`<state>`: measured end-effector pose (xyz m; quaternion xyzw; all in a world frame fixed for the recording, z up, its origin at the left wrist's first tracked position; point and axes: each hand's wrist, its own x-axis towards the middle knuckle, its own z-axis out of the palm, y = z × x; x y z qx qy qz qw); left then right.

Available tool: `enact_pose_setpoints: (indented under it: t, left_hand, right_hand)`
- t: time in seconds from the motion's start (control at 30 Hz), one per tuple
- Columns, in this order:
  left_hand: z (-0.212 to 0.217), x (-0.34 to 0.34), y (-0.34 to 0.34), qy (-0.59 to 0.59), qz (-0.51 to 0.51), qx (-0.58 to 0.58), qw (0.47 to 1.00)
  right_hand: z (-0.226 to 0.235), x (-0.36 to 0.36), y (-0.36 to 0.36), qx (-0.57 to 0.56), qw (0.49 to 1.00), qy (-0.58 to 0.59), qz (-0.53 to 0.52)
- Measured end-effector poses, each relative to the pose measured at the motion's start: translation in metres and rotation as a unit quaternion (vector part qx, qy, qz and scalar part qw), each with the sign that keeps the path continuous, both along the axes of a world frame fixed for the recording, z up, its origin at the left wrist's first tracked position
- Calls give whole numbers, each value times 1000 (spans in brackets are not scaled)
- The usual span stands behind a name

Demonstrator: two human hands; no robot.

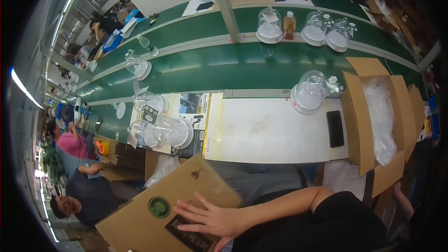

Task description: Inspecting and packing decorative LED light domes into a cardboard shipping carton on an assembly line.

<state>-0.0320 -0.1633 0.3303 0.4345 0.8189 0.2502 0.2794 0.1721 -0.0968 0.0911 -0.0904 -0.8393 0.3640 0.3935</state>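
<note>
My right hand (210, 220) lies with fingers spread on a closed brown cardboard box (140, 219), which is tilted in front of me at the bottom of the view. A round green mark (158, 207) and a black label (189, 235) are on the box's face; my fingers partly cover the label. My forearm reaches in from the right, with a black sleeve at the elbow. My left hand does not show. Just beyond the box, clear plastic wrap (163, 169) sticks out of another carton.
Clear domes on white bases stand on the bench at left (175, 131), at right (310, 92) and on the far ledge (269, 25). A black phone (335, 129) lies beside an open carton (358, 112) containing clear wrap. A co-worker (93, 196) is at left; another person's arm (403, 199) shows at right.
</note>
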Motion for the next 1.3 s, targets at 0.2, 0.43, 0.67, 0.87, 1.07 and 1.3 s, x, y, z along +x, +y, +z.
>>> enact_pose_setpoints:
  t: [0.2, 0.43, 0.67, 0.87, 1.07, 1.3]
  left_hand:
    - [-19, 75, 92, -131, -293, -92, 943]
    - [-99, 205, 152, -272, -584, -189, 741]
    - [-89, 283, 134, -466, -553, -223, 653]
    - [-54, 389, 257, 13, -877, 226, 423]
    - [-209, 513, 353, 184, -899, 90, 387]
    - [-294, 542, 338, 167, -901, 176, 361]
  right_hand:
    - [21, 100, 10, 27, 989, -111, -95]
    - [-20, 170, -21, -120, 960, 49, -249]
    - [-16, 273, -33, -188, 930, 159, -272]
    - [-18, 323, -92, -418, 807, 181, -376]
    - [-38, 314, -81, -326, 850, 216, -353]
    - [-42, 304, -81, -242, 839, 161, -460]
